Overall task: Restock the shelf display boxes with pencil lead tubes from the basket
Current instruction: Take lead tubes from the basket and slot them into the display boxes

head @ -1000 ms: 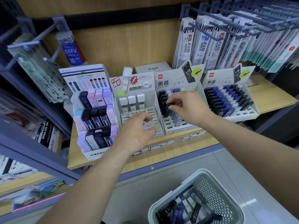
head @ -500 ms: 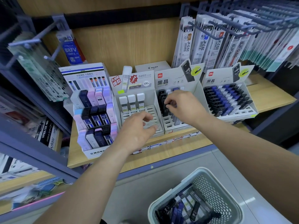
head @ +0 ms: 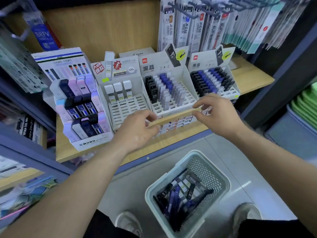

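Both hands pulled back from display boxes [head: 154, 66] to shelf [head: 252, 79] edge, left hand [head: 137, 129] and right hand [head: 217, 114] grip curled, cannot tell on what; lead tubes [head: 178, 193] left in basket [head: 147, 194] at 5 o'clock, front slots [head: 127, 110] unfilled.

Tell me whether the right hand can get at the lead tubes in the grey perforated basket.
Probably yes. The right hand hovers at the wooden shelf edge, the grey perforated plastic basket stands open-topped below it, and nothing covers the lead tubes.
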### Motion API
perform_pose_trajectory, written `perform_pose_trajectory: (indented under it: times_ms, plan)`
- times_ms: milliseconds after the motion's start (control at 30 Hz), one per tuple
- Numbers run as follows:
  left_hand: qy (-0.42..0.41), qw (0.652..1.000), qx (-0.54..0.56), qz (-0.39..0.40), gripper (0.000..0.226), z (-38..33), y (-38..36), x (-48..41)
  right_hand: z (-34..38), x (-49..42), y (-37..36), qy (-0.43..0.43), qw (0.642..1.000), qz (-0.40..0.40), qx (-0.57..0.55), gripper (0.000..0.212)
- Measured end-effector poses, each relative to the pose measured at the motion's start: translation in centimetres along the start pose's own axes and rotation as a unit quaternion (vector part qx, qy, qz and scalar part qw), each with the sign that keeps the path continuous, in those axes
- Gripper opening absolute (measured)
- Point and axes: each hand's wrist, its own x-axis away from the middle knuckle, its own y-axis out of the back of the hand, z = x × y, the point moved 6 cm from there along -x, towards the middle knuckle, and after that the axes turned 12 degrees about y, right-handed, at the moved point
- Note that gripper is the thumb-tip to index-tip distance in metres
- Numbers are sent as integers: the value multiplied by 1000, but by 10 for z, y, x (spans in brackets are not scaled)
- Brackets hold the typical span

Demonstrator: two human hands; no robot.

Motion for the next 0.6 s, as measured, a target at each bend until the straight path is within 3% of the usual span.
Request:
perform_pose_trajectory:
  times_ms: [133,333,467,600]
  plan:
    - [-36,997,-45,61,29,-5,-40,30,-51,77,-7,-107,993,49,13,11]
    - [-35,969,-153,192,38,25,-130,64,-120,186,-73,-246,953,177,-3,36]
    - [3,942,-201,269,44,52,-197,77,-144,228,-104,-308,936,171,-11,49]
    - [43,925,-223,304,53,71,-256,69,-159,244,-130,-329,930,163,-28,39]
